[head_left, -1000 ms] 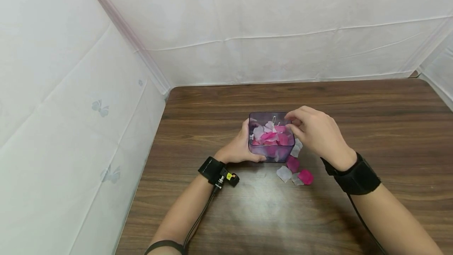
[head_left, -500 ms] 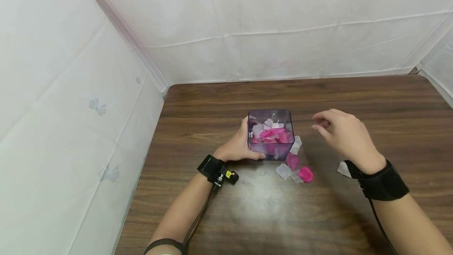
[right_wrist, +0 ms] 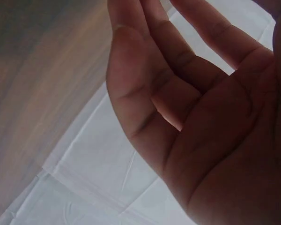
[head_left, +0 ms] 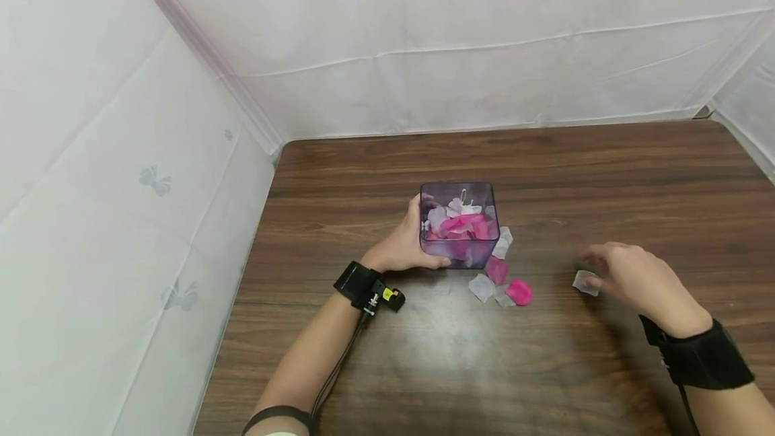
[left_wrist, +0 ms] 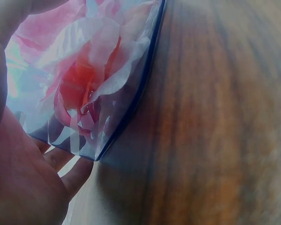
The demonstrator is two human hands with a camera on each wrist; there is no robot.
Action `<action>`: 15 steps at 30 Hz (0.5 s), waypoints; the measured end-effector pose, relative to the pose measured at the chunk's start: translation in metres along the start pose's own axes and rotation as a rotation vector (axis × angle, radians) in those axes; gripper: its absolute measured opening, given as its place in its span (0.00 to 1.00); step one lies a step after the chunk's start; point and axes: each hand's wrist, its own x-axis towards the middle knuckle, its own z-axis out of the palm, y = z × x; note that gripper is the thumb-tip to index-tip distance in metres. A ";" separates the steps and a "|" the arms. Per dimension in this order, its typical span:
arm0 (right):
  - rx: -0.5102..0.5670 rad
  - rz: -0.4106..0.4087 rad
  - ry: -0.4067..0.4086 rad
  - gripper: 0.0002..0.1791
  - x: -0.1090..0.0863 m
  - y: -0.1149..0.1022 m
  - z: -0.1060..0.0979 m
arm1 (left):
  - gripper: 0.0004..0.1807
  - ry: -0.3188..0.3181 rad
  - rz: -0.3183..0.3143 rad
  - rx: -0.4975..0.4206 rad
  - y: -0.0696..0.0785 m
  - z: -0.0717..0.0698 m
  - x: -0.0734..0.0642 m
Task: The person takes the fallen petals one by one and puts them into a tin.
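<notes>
A see-through purple box (head_left: 459,249), full of pink and white petals (head_left: 460,221), stands on the wooden table. My left hand (head_left: 407,241) grips it from the left, thumb along the near side and fingers round the far left; the left wrist view shows the petals (left_wrist: 91,70) through its wall. Far to the right, my right hand (head_left: 642,281) hovers low with loosely bent fingers, its thumb overlapping a lone white petal (head_left: 584,282). In the right wrist view the fingers (right_wrist: 136,93) are gently bent and nothing shows between them.
Several loose petals lie beside the box: a bright pink one (head_left: 519,293), a darker pink one (head_left: 496,270) and white ones (head_left: 482,287). White sheeting (head_left: 387,93) walls the table (head_left: 448,369) at the back and left.
My right hand has left the box's rim and moved right and down to the lone white petal. The left hand keeps its grip on the box.
</notes>
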 end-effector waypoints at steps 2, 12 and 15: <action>0.010 0.002 -0.005 0.23 -0.002 0.000 0.004 | 0.67 0.001 0.000 -0.011 0.000 0.000 0.000; 0.050 0.015 -0.029 0.13 -0.004 0.000 0.018 | 0.65 0.000 -0.004 0.001 0.000 0.001 0.000; 0.062 0.014 -0.016 0.09 -0.003 0.000 0.020 | 0.67 0.002 -0.013 -0.011 0.001 0.000 0.000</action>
